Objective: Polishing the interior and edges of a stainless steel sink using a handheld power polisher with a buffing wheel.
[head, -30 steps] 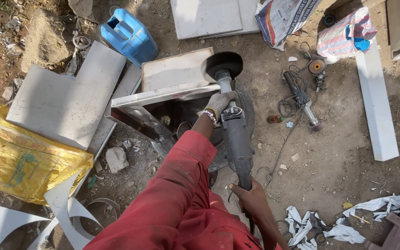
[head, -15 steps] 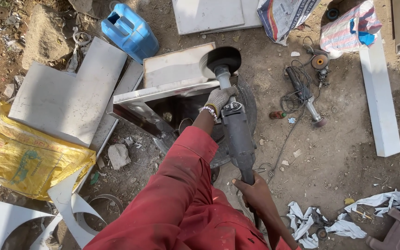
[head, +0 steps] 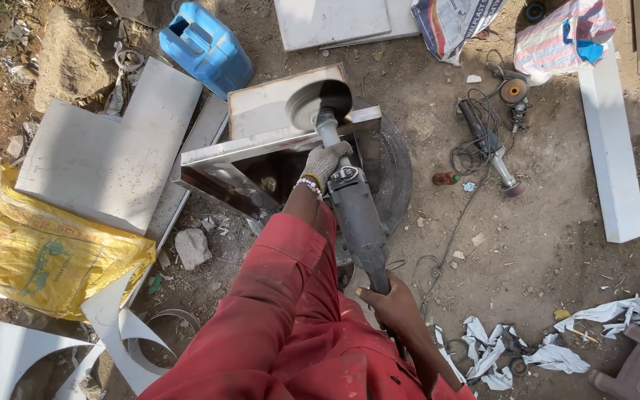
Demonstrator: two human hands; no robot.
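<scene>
The gloved left hand (head: 326,161) is gripping the grinder (head: 353,207) near its head, the bare right hand (head: 388,305) is clasping its rear handle, and its disc (head: 318,104) is pressing on the metal box's (head: 275,130) top edge.

Gloved left hand (head: 325,161) stretched forward, grip closed, bare right hand (head: 388,304) clenched near body

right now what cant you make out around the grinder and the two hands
Head view only:
- Right hand: its fingers wrap under the angle grinder handle, so the grip is hidden.
- Grinding disc: blurred; its contact with the metal box is unclear.
- Box interior: in deep shadow.
- Left hand: gloved, its fingers curl around the side handle out of sight.
</scene>
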